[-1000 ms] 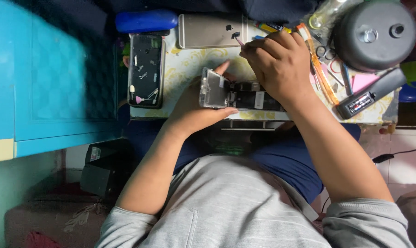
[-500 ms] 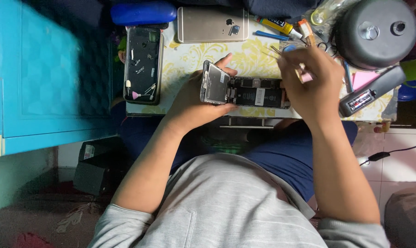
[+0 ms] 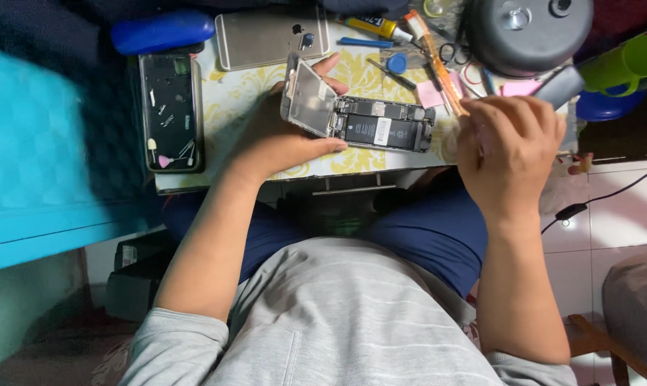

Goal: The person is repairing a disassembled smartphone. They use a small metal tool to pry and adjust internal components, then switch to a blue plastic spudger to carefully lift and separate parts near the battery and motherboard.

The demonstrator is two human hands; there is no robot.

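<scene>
An opened phone [image 3: 381, 130] lies on the yellow-patterned work surface [image 3: 238, 100], its battery and boards showing. Its screen panel [image 3: 310, 96] is hinged up at the left end. My left hand [image 3: 280, 139] grips that end, thumb along the near edge and fingers behind the raised screen. My right hand [image 3: 511, 143] is to the right of the phone, off its far end. Its fingers are curled together beside the tip of an orange-handled tool [image 3: 438, 64] that lies on the surface. Whether they pinch something small is hidden.
A dark phone frame with small parts on it [image 3: 170, 107] lies at the left, a gold phone back [image 3: 270, 36] and a blue case [image 3: 163, 30] behind it. A grey round pot [image 3: 531, 28], green cup [image 3: 620, 64], glue tube, scissors and small tools crowd the right. Turquoise cabinet [image 3: 45, 171] at left.
My right hand has left the open phone and moved right, past its end. The left hand has tilted the screen panel up further and kept its hold.
</scene>
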